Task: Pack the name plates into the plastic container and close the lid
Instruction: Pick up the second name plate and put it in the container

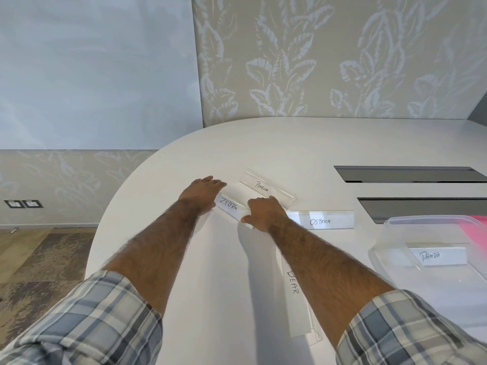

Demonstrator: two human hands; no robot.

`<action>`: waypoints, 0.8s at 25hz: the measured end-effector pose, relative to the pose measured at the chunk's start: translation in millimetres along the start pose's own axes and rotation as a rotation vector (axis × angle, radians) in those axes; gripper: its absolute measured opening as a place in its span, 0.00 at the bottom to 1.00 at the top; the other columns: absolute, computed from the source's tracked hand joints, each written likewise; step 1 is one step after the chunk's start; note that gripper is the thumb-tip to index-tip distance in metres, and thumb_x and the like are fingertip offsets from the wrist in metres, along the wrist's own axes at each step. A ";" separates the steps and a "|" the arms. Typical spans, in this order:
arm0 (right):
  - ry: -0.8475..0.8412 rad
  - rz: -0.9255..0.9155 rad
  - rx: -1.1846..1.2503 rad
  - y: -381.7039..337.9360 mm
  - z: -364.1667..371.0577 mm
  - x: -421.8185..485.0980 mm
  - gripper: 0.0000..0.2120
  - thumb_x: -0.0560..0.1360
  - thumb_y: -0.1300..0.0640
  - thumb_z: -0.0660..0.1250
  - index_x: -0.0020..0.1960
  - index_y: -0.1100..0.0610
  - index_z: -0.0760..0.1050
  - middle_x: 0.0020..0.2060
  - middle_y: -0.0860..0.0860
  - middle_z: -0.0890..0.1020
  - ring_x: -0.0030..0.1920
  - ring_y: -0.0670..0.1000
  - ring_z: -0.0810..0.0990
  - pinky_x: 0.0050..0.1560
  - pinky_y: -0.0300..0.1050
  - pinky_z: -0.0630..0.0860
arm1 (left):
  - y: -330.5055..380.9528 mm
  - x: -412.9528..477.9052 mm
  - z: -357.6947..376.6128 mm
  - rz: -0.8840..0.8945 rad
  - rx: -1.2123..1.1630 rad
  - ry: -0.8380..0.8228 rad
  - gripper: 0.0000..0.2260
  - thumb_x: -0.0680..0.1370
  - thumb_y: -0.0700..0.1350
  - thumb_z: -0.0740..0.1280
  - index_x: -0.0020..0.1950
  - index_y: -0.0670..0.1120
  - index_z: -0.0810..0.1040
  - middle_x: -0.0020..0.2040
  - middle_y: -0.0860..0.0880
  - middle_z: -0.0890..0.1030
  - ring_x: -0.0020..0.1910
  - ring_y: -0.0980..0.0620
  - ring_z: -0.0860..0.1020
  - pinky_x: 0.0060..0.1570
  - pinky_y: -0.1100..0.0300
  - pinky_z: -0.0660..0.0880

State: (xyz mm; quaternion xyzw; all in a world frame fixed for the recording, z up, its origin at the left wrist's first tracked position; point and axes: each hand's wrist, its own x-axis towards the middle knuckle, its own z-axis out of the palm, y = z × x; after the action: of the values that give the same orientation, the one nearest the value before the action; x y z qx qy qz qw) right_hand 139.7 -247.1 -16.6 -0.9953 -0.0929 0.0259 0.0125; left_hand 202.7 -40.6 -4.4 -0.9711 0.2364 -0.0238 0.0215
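Observation:
Clear name plates lie on the white table (184,159). Both hands are on the ZEBRA plate (230,205): my left hand (201,191) grips its far left end, and my right hand (264,213) grips its near right end. Just behind it stands the PENGUIN plate (266,187). To the right of my right hand lies the OSTRICH plate (322,221). Partly under my right forearm is the BEAR plate (296,299). At the right edge stands the clear plastic container (387,238), open, with the PANDA plate (434,256) inside.
Two dark rectangular cable openings (411,173) (421,208) sit in the tabletop behind the container. Something pink (478,230) shows behind the container's far side. The table's rounded edge curves to the left, with carpeted floor (39,259) below.

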 end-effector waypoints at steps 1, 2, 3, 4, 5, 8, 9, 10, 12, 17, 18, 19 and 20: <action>-0.002 -0.007 0.000 0.8 0.1 -0.2 0.19 0.77 0.42 0.63 0.57 0.57 0.74 0.54 0.54 0.81 0.58 0.56 0.78 0.69 0.54 0.63 | -0.1 0.3 -0.1 -0.009 -0.002 0.010 0.30 0.79 0.42 0.67 0.79 0.53 0.61 0.76 0.50 0.67 0.76 0.47 0.61 0.73 0.53 0.60; 0.000 -0.015 0.002 1.1 0.2 -0.3 0.19 0.77 0.43 0.63 0.58 0.57 0.73 0.54 0.54 0.81 0.58 0.56 0.78 0.68 0.53 0.63 | -0.6 0.3 -0.3 -0.013 0.006 0.017 0.28 0.79 0.44 0.67 0.77 0.54 0.64 0.72 0.50 0.70 0.73 0.47 0.64 0.71 0.53 0.62; 0.005 -0.021 0.001 1.4 0.2 -1.1 0.19 0.77 0.43 0.63 0.58 0.57 0.73 0.55 0.54 0.81 0.58 0.56 0.78 0.68 0.53 0.63 | -1.0 0.5 -0.1 -0.014 0.014 0.019 0.27 0.78 0.45 0.68 0.76 0.55 0.66 0.70 0.50 0.72 0.71 0.47 0.66 0.69 0.54 0.63; 0.010 -0.026 -0.001 1.8 0.0 -2.1 0.19 0.77 0.43 0.63 0.59 0.57 0.73 0.55 0.54 0.81 0.58 0.56 0.78 0.68 0.52 0.64 | -1.7 0.5 0.4 -0.017 0.009 0.014 0.25 0.78 0.45 0.68 0.75 0.55 0.69 0.68 0.50 0.73 0.69 0.48 0.67 0.67 0.54 0.64; 0.012 -0.028 -0.005 2.3 -0.1 -3.0 0.19 0.77 0.44 0.64 0.59 0.57 0.73 0.55 0.54 0.81 0.59 0.56 0.78 0.68 0.52 0.63 | -2.3 0.6 0.8 -0.025 -0.013 0.001 0.24 0.77 0.46 0.69 0.73 0.55 0.71 0.68 0.51 0.74 0.68 0.48 0.68 0.66 0.54 0.65; 0.026 -0.027 -0.022 2.8 -0.9 -5.7 0.19 0.76 0.44 0.65 0.61 0.56 0.73 0.56 0.54 0.81 0.59 0.56 0.78 0.66 0.52 0.64 | -4.2 -3.2 1.3 -0.080 -0.123 -0.056 0.22 0.77 0.46 0.69 0.70 0.56 0.72 0.67 0.53 0.75 0.66 0.48 0.71 0.61 0.53 0.69; 0.027 -0.023 -0.020 2.5 -2.6 -6.4 0.20 0.76 0.45 0.66 0.61 0.56 0.72 0.57 0.54 0.80 0.60 0.56 0.78 0.65 0.53 0.66 | -4.7 -5.3 2.0 -0.101 -0.152 -0.066 0.20 0.77 0.47 0.69 0.69 0.56 0.72 0.67 0.53 0.76 0.65 0.48 0.72 0.59 0.54 0.70; 0.024 -0.018 -0.009 1.7 -4.6 -7.1 0.21 0.76 0.45 0.67 0.63 0.56 0.72 0.58 0.54 0.80 0.60 0.56 0.77 0.64 0.53 0.67 | -5.1 -8.1 2.6 -0.117 -0.171 -0.069 0.19 0.77 0.48 0.68 0.68 0.57 0.72 0.66 0.53 0.77 0.64 0.48 0.73 0.56 0.55 0.69; 0.017 -0.008 0.028 -0.2 -7.2 -9.9 0.22 0.75 0.47 0.68 0.65 0.56 0.71 0.60 0.53 0.79 0.61 0.57 0.76 0.63 0.53 0.68 | -4.7 -15.6 3.0 -0.124 -0.171 -0.063 0.18 0.78 0.49 0.67 0.67 0.56 0.72 0.65 0.52 0.78 0.61 0.48 0.75 0.51 0.56 0.68; 0.017 -0.029 0.061 -4.1 -20.9 -19.4 0.24 0.75 0.50 0.69 0.68 0.56 0.70 0.62 0.53 0.78 0.63 0.57 0.77 0.65 0.52 0.68 | -4.6 -37.5 -11.8 -0.130 -0.162 -0.034 0.17 0.78 0.50 0.66 0.67 0.57 0.74 0.63 0.51 0.79 0.61 0.47 0.76 0.50 0.56 0.68; 0.021 -0.031 0.060 -4.8 -24.9 -22.6 0.24 0.75 0.50 0.69 0.68 0.56 0.70 0.63 0.53 0.78 0.63 0.56 0.77 0.65 0.51 0.68 | -3.7 -42.5 -17.6 -0.134 -0.159 -0.025 0.16 0.78 0.51 0.66 0.67 0.58 0.74 0.63 0.51 0.79 0.61 0.47 0.76 0.50 0.56 0.68; 0.029 -0.031 0.057 -5.0 -29.1 -25.7 0.24 0.74 0.51 0.69 0.68 0.56 0.71 0.63 0.53 0.79 0.63 0.56 0.77 0.65 0.51 0.68 | -2.0 -47.0 -23.8 -0.134 -0.154 -0.016 0.16 0.78 0.51 0.66 0.66 0.58 0.75 0.62 0.52 0.79 0.60 0.47 0.76 0.50 0.57 0.67; 0.039 -0.028 0.055 -4.7 -33.5 -28.9 0.23 0.74 0.52 0.69 0.67 0.57 0.72 0.63 0.53 0.79 0.64 0.56 0.77 0.65 0.50 0.68 | 0.4 -50.9 -30.5 -0.132 -0.147 -0.007 0.16 0.78 0.51 0.67 0.65 0.58 0.76 0.62 0.52 0.79 0.60 0.47 0.77 0.49 0.57 0.67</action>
State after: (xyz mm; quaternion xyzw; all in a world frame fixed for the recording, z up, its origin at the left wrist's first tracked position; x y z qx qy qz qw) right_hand 112.3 -248.5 18.4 -0.9935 -0.1059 0.0087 0.0420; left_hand 155.6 -18.5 24.2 -0.9836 0.1730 -0.0042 -0.0505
